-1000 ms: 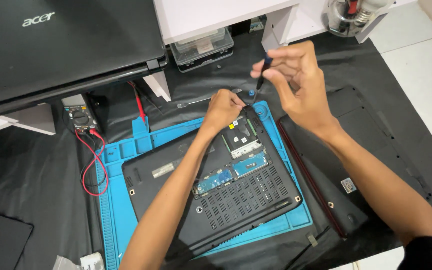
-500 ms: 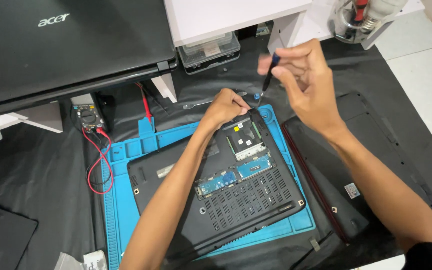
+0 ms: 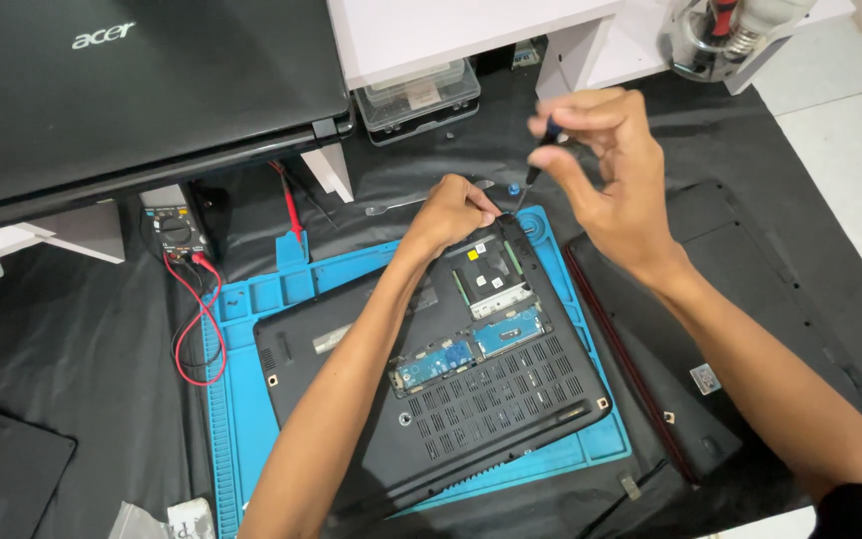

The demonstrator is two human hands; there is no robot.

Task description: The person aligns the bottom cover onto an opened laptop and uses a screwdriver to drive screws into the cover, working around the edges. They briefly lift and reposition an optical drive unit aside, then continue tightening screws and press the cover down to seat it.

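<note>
A black laptop [image 3: 351,399] lies upside down on a blue work mat [image 3: 241,399], its bottom panel open over green and blue circuit boards [image 3: 471,344]. My left hand [image 3: 451,215] rests with pinched fingers on the laptop's far corner. My right hand [image 3: 606,170] grips a thin screwdriver [image 3: 538,160] with a dark handle, its tip pointing down at that same corner, just beside my left fingertips.
A closed black laptop [image 3: 132,90] sits at the top left. A multimeter [image 3: 180,235] with red leads lies left of the mat. A removed black cover [image 3: 740,299] lies to the right. A clear parts box [image 3: 416,95] and a glass jar [image 3: 710,35] stand at the back.
The camera view has shifted slightly. Both hands stay at the laptop's far corner, with the screwdriver still upright in my right hand.
</note>
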